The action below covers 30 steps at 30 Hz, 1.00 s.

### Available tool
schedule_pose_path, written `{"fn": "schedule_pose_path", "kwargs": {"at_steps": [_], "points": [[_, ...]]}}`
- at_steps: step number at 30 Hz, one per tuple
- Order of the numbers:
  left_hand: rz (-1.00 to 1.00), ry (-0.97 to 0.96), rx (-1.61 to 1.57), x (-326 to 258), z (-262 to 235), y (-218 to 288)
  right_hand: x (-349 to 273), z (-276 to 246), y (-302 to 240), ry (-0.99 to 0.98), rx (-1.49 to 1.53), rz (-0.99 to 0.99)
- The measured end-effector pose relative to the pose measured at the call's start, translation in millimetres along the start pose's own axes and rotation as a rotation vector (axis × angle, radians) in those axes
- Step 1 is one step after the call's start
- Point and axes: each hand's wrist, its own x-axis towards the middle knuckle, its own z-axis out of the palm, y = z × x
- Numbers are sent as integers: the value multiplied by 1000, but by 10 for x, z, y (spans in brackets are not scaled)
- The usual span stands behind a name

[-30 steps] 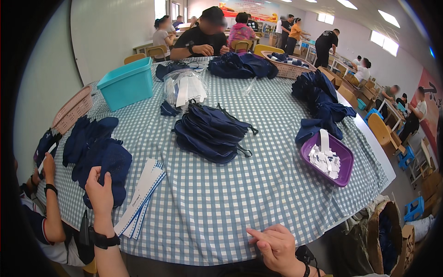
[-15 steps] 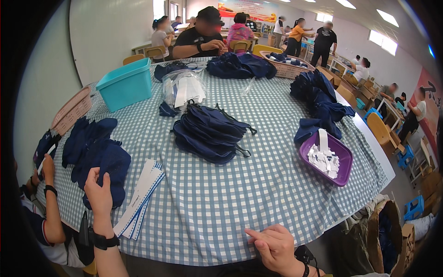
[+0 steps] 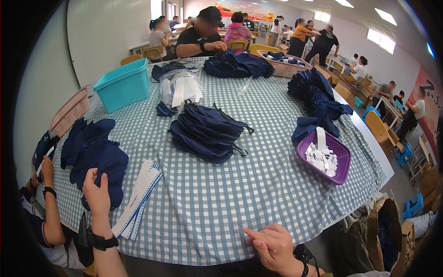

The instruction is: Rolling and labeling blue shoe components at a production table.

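At the left, my left hand [image 3: 96, 193] is held over the near edge of a pile of navy cloth pieces [image 3: 107, 161] with rounded ends. Its thumb and fingers are apart, and whether they touch the cloth is unclear. My right hand [image 3: 272, 247] is at the table's near edge, index finger stretched out and nothing in it. Fanned white paper strips [image 3: 139, 198] with blue edges lie just right of my left hand. A stack of navy cloth items [image 3: 203, 134] with black cords sits mid-table. Farther right, a purple tray [image 3: 342, 174] contains small white slips.
A turquoise bin [image 3: 122, 87], a pink basket [image 3: 69, 111] and a clear bag of white strips [image 3: 182, 90] stand on the checked tablecloth [image 3: 203, 203]. More navy cloth [image 3: 318, 99] lies at the right. One co-worker's arm [image 3: 53, 212] is close on my left; another person sits opposite.
The view has shifted slightly. My hands keep nearly the same pose. The person opposite has moved a hand down to the navy cloth; people in the background have moved.
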Motion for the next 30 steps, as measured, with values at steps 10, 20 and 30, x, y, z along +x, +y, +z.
{"fn": "schedule_pose_path", "kwargs": {"at_steps": [10,20,30], "points": [[-20,-18,6,3,-13,15,7,-15,-19,1,2,4],[-1,-3,-12,6,-4,-23,2,-5,-8,10,-8,-8],[-2,-10,-33,5,-24,-48,3,7,-15,3,-8,-6]]}}
